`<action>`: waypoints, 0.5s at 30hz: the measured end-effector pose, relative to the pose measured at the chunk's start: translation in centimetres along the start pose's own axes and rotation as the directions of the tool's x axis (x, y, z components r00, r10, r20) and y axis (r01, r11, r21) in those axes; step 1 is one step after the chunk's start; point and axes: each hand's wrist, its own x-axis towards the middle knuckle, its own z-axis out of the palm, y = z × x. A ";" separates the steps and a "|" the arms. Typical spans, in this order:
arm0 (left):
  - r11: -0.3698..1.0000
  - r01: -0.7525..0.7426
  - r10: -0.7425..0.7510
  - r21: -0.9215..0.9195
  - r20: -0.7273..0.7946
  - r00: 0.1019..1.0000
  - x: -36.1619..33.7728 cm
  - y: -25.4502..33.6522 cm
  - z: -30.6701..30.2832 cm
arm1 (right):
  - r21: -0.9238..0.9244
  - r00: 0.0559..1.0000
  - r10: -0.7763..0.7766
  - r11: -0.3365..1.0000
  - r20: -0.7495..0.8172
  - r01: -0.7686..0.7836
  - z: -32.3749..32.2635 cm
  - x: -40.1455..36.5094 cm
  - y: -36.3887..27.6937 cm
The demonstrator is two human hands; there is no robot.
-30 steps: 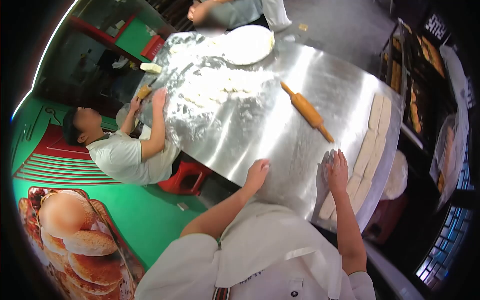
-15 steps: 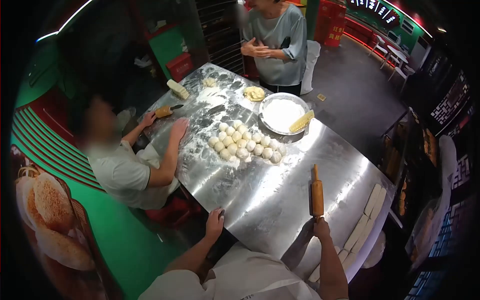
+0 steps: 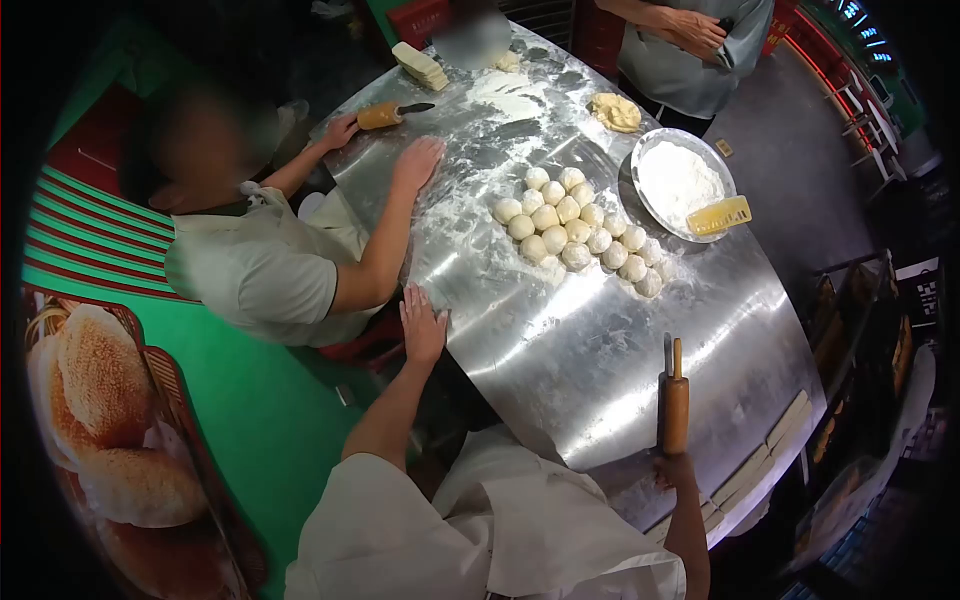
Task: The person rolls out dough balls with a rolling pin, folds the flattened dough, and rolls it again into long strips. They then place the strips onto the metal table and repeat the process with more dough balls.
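The right grip (image 3: 675, 470), flat on the table (image 3: 600, 330) a second ago, is now clamped on the near handle of the rolling pin (image 3: 673, 405). The pin points away from it toward the dough balls (image 3: 575, 225). The left grip (image 3: 423, 325) stays spread flat at the table edge.

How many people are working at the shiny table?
3. The camera wearer is at the near edge of the table; a second person leans on its left side; a third person stands at the far end. More could be out of view.
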 end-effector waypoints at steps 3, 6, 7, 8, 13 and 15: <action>0.992 0.043 -0.051 0.115 0.066 0.997 4.3 0.7 0.8 | 0.025 1.000 0.011 1.000 -0.003 -0.011 -0.1 -0.2 -0.6; 0.967 0.084 -0.104 0.239 0.076 0.992 7.6 3.3 3.5 | 0.069 0.999 0.053 0.996 0.011 -0.053 0.0 0.0 -0.4; 0.971 0.036 -0.053 0.237 0.068 0.996 8.3 4.5 4.3 | 0.081 0.997 0.068 0.994 0.023 -0.070 -0.1 0.1 -0.4; 0.972 -0.011 -0.003 0.235 0.059 0.998 8.7 5.7 5.0 | 0.076 0.998 0.067 0.995 0.021 -0.069 -0.1 0.1 -0.7; 0.915 -0.395 0.402 -0.080 0.261 0.878 6.7 11.0 6.5 | 0.054 0.995 0.069 0.996 0.070 -0.073 -0.4 -0.3 -1.0; 0.927 -0.344 0.370 -0.150 0.212 0.904 5.4 11.0 6.7 | 0.058 0.997 0.055 0.997 0.047 -0.058 -0.3 -0.5 -1.4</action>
